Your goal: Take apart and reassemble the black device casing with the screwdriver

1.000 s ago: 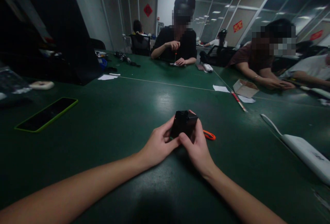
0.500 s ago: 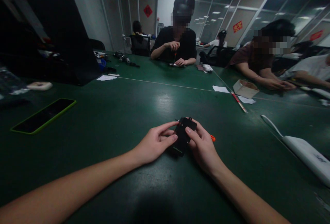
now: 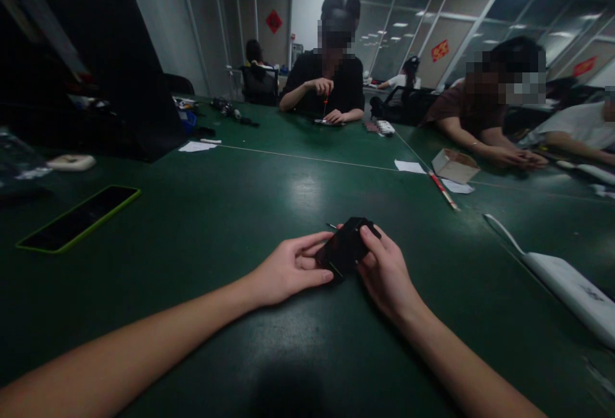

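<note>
1. A black block (image 3: pixel 346 248) sits tilted between both hands, low over the green table (image 3: pixel 202 225).
2. The left hand (image 3: pixel 288 270) curls its fingers (image 3: pixel 312 242) against the block's left side.
3. The right hand (image 3: pixel 387 270) grips it from the right, thumb on top.
4. Both forearms reach forward across the table.

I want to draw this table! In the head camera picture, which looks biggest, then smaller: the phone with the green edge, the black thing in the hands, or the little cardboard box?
1. phone
2. black thing
3. cardboard box, though it sits farther off, so unsure.
</note>
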`<state>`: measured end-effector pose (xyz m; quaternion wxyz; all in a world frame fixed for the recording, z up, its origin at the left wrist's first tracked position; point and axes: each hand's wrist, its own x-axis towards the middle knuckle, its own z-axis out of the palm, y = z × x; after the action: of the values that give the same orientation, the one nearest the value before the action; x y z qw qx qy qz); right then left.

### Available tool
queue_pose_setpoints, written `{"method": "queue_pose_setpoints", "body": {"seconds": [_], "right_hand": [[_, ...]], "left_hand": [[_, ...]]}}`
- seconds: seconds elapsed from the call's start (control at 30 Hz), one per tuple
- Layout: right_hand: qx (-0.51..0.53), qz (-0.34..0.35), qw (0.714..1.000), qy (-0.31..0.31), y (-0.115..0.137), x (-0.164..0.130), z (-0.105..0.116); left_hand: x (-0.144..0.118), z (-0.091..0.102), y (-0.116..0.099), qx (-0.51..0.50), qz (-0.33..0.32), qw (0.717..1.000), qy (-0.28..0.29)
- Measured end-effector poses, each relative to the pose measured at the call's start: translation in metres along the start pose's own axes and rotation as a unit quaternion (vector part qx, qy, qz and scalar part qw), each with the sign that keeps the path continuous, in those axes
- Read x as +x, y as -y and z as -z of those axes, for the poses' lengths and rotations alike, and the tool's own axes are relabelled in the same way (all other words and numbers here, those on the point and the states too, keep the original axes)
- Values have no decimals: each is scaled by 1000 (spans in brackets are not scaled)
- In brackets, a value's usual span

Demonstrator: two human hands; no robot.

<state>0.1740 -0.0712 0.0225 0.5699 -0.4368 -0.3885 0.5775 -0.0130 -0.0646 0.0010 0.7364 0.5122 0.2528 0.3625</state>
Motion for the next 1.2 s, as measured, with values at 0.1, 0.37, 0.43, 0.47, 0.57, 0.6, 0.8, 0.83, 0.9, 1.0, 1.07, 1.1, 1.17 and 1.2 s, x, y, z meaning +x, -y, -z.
{"method": "queue_pose_setpoints", "body": {"seconds": [0.1, 0.37, 0.43, 0.47, 0.57, 0.6, 0.8, 0.83, 0.9, 1.0, 1.07, 1.1, 1.17, 1.2], "right_hand": [[-55, 22, 998, 11, -2, 5, 10], [-34, -15, 999, 30, 2, 5, 10], [-15, -29, 999, 21, 2, 2, 6], [-12, -36, 999, 18, 1, 1, 5], [-45, -43, 998, 33, 1, -1, 5], [-68, -43, 996, 42, 1, -1, 5], [-80, -38, 995, 53, 8, -5, 3], [-68, -40, 995, 53, 8, -5, 3], [-67, -52, 995, 58, 6, -5, 3], [-96, -73, 990, 70, 3, -3, 5], [-108, -80, 988, 72, 4, -2, 6], [-102, -82, 989, 70, 4, -2, 6], [-56, -90, 993, 60, 4, -5, 1], [-22, -93, 994, 55, 3, -7, -2]], "left_hand": [[0, 4, -5, -9, 2, 1000, -27], [1, 10, -5, -13, -53, 992, -111], [2, 9, -3, -29, -63, 989, -130], [2, 8, -3, -34, -65, 988, -139], [2, 7, -1, -24, -75, 983, -164], [3, 7, -1, -16, -78, 982, -172], [4, 6, -2, 18, -95, 983, -158], [3, 6, -3, 34, -98, 982, -159], [3, 5, -5, 63, -96, 978, -174], [2, 5, -7, 60, -81, 977, -187], [2, 5, -7, 53, -75, 977, -193], [3, 6, -7, 47, -78, 976, -198], [4, 6, -5, 21, -97, 975, -197], [6, 6, -4, 1, -106, 978, -182]]}}
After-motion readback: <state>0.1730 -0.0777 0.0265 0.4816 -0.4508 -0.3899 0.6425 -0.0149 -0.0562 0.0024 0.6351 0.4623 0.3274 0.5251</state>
